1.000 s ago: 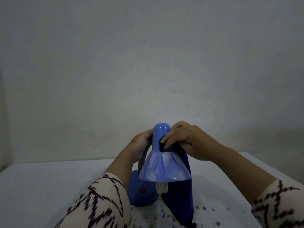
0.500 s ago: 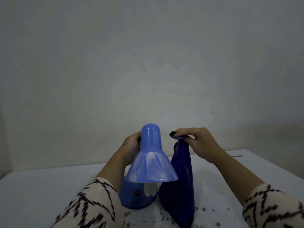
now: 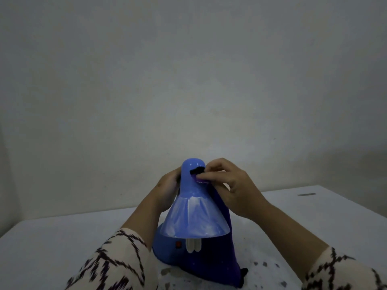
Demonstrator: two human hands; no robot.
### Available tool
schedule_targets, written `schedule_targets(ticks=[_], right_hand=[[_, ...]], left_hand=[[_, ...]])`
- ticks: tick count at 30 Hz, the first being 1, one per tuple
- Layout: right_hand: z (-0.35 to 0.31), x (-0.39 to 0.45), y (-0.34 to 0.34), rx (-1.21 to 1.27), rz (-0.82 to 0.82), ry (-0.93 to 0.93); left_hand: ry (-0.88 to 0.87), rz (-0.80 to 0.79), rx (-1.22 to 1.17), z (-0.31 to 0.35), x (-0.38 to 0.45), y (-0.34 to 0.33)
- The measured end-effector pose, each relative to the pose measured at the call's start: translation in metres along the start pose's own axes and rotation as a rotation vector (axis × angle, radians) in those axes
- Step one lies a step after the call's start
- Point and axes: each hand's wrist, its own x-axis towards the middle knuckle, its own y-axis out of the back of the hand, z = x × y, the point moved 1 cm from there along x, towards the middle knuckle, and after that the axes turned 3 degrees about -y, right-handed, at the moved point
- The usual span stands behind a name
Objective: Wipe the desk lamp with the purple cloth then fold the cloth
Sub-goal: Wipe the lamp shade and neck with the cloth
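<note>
A blue desk lamp stands on the white table, its cone shade facing me with the white bulb showing below the rim. My right hand pinches the top of the purple cloth and presses it against the right side of the shade's domed neck. The cloth hangs down behind the shade to the table. My left hand is curled around the back left of the lamp's neck, partly hidden by the shade.
A plain wall rises just behind the table. Dark specks dot the tabletop in front of the lamp, and a small dark mark lies at the far right. Patterned sleeves cover both forearms near the bottom edge.
My right hand, which had drawn the cloth off to the lamp's right, has brought it back against the top of the shade. The left hand still holds the lamp's neck.
</note>
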Motion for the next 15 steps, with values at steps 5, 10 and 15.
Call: schedule_targets(ticks=[5, 10, 15], right_hand=[[0.003, 0.016, 0.004, -0.003, 0.000, -0.047], [0.006, 0.034, -0.003, 0.195, 0.101, -0.279], [0.005, 0.012, -0.008, 0.131, 0.172, -0.134]], left_hand=[[0.016, 0.023, -0.018, 0.002, 0.000, -0.003], [0.014, 0.059, -0.028, 0.001, -0.001, -0.003], [0.010, -0.022, -0.044, -0.002, -0.001, -0.005]])
